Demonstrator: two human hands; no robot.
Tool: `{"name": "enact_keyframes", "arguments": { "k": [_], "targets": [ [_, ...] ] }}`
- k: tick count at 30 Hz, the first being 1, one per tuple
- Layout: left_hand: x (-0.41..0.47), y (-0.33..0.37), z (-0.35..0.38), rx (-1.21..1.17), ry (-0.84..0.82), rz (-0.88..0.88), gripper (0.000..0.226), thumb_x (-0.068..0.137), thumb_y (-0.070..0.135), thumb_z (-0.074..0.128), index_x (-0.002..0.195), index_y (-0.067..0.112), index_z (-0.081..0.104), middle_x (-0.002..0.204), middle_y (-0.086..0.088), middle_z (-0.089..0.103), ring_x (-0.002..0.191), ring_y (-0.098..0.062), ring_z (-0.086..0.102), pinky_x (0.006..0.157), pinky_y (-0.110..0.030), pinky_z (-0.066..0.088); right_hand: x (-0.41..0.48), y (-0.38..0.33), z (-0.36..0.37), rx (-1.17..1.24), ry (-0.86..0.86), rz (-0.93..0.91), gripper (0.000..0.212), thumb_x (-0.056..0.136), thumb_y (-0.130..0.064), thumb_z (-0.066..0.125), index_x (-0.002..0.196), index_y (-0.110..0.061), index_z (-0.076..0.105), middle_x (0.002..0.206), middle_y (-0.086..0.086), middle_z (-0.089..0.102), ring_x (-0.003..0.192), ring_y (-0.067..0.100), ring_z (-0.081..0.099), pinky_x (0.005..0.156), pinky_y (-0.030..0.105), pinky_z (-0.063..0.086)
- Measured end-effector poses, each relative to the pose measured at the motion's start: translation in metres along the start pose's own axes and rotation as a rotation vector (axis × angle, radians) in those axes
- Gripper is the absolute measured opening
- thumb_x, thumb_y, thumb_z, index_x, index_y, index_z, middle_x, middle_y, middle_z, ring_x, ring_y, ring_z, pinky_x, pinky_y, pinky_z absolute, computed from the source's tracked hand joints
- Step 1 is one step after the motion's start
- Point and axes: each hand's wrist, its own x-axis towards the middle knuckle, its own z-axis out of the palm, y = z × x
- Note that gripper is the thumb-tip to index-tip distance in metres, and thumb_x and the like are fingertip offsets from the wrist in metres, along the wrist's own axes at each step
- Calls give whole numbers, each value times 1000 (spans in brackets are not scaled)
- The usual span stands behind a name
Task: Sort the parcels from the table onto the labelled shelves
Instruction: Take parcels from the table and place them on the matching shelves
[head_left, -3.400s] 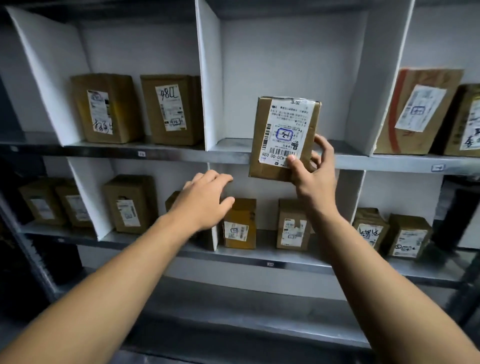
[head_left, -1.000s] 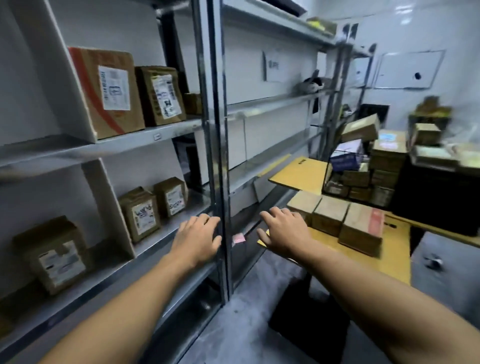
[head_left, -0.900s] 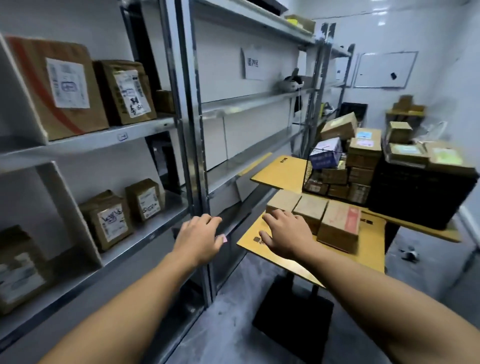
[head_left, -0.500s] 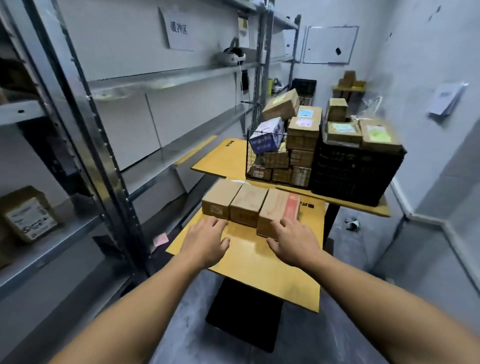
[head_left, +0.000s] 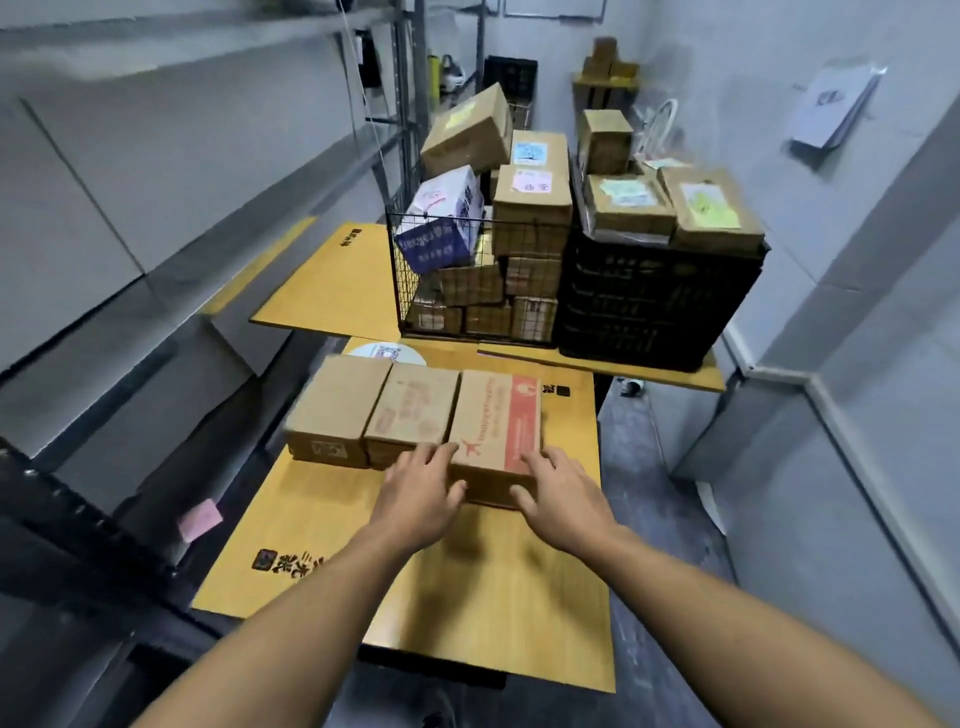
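Observation:
Three brown parcels lie side by side on the yellow table (head_left: 431, 587): a plain parcel (head_left: 337, 402) on the left, a middle parcel (head_left: 413, 408) with faint red print, and a red-banded parcel (head_left: 496, 426) on the right. My left hand (head_left: 421, 501) grips the red-banded parcel's near left corner, fingers on top beside the middle parcel and thumb on the front face. At the near right corner my right hand (head_left: 563, 493) grips the same parcel in the same way. The parcel still rests on the table.
Behind stands a second yellow table (head_left: 332, 291) bearing a wire basket (head_left: 467, 280) and a black crate (head_left: 654, 306), both piled with parcels. Grey metal shelving (head_left: 156, 171) runs along the left. A white wall is on the right, with grey floor between.
I have turned from the shelves, where my right hand held a parcel, to the table. Both hands, empty on the way, moved from in front of the row onto the red-banded parcel.

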Motion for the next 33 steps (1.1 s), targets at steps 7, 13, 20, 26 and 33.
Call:
{"name": "enact_keyframes", "arguments": {
  "k": [7, 13, 20, 26, 33],
  "targets": [
    [67, -8, 37, -125, -36, 16, 45, 94, 40, 48, 136, 29, 38, 141, -1, 37, 128, -23, 36, 109, -39, 32, 70, 12, 14, 214, 5, 218, 58, 99, -42, 51, 152, -29, 30, 152, 3, 31, 136, 24, 37, 110, 42, 38],
    [68, -9, 56, -387, 17, -63, 50, 93, 38, 57, 139, 18, 48, 138, -5, 36, 128, -22, 37, 111, -32, 32, 76, 18, 37, 495, 35, 353, 54, 100, -36, 56, 150, -24, 39, 141, 5, 46, 129, 20, 47, 106, 32, 38],
    [45, -4, 58, -377, -85, -111, 55, 97, 40, 52, 148, 30, 34, 148, 4, 40, 133, -17, 35, 108, -27, 25, 53, 42, 48, 719, 3, 381, 63, 95, -41, 63, 151, -39, 34, 129, 2, 43, 117, 18, 51, 91, 24, 41],
    [32, 33, 52, -565, 106, -122, 53, 90, 30, 65, 139, 32, 45, 134, 6, 44, 125, -9, 46, 105, -26, 38, 53, 59, 36, 790, 21, 312, 49, 93, -47, 63, 139, -42, 44, 136, -2, 55, 117, 16, 56, 94, 32, 48],
    [35, 70, 19, -1055, 296, -165, 49, 86, 33, 62, 131, 43, 47, 125, 6, 51, 112, 2, 53, 92, -27, 51, 53, 85, -12, 1069, 133, 137, 44, 94, -37, 65, 132, -48, 45, 129, -17, 56, 118, 7, 57, 98, 40, 54]
  ]
}}
